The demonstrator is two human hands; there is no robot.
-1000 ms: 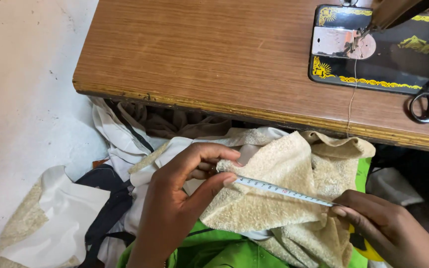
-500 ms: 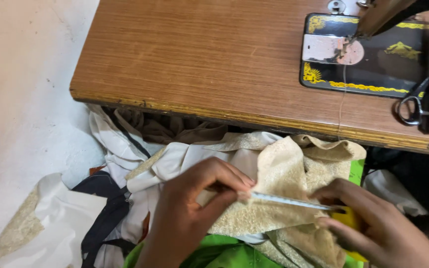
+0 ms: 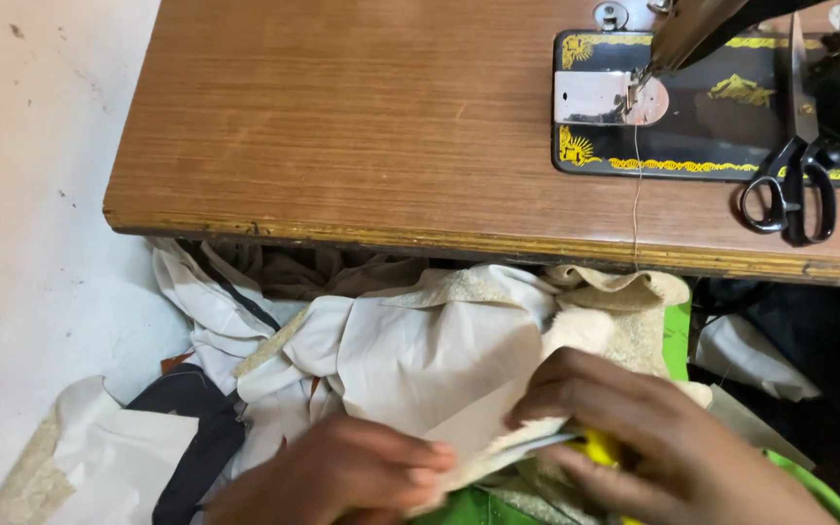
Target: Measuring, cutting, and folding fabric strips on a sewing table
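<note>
A cream fabric piece (image 3: 439, 350) with a textured beige face (image 3: 624, 321) lies bunched on my lap below the table edge. My left hand (image 3: 342, 476) pinches its lower edge at the bottom centre. My right hand (image 3: 653, 437) presses on the cloth's right side, fingers closed over the fabric and a thin white measuring tape (image 3: 537, 442) that runs under the fold. A yellow object (image 3: 597, 449) shows under my right fingers. Green cloth (image 3: 678, 335) lies beneath.
A wooden sewing table (image 3: 342, 126) fills the top. The black sewing machine (image 3: 712, 107) with gold trim sits at its right, thread hanging down. Black scissors (image 3: 794, 175) rest on the machine bed. White and black cloth scraps (image 3: 177, 428) lie at the left.
My hands have come closer together and dropped lower. The cloth has been folded over so its plain cream side shows, and the tape is now mostly hidden.
</note>
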